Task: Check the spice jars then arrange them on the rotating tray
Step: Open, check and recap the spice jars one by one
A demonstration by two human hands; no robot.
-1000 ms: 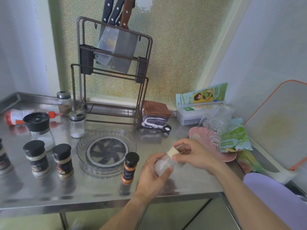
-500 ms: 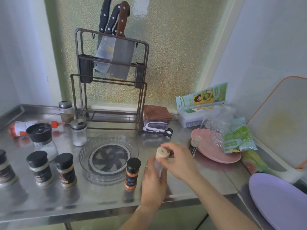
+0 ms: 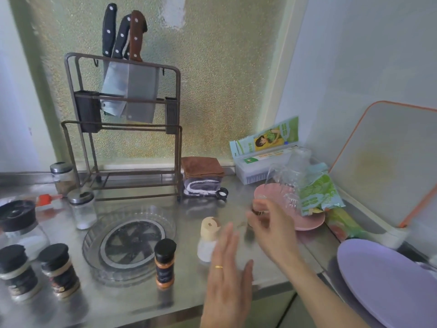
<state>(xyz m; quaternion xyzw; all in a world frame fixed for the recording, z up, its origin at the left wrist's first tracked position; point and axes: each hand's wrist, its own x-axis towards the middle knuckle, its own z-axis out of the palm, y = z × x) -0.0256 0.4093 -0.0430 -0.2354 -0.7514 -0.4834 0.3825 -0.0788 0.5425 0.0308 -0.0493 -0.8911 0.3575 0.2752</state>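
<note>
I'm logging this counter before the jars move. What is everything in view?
rotating tray: 1, clear, counter centre, no jars on it
orange spice jar: 1, black cap, right of tray
white jar: 1, beige cap, by the hands
black-capped jars: 2, dark, front left
grinder: 1, black top, far left
metal-lidded jars: 2, glass, behind tray
knife rack: 1, brown, back
pink plate: 1, right
purple plate: 1, right front
left hand: open, holds nothing
right hand: blurred, grip unclear
</note>
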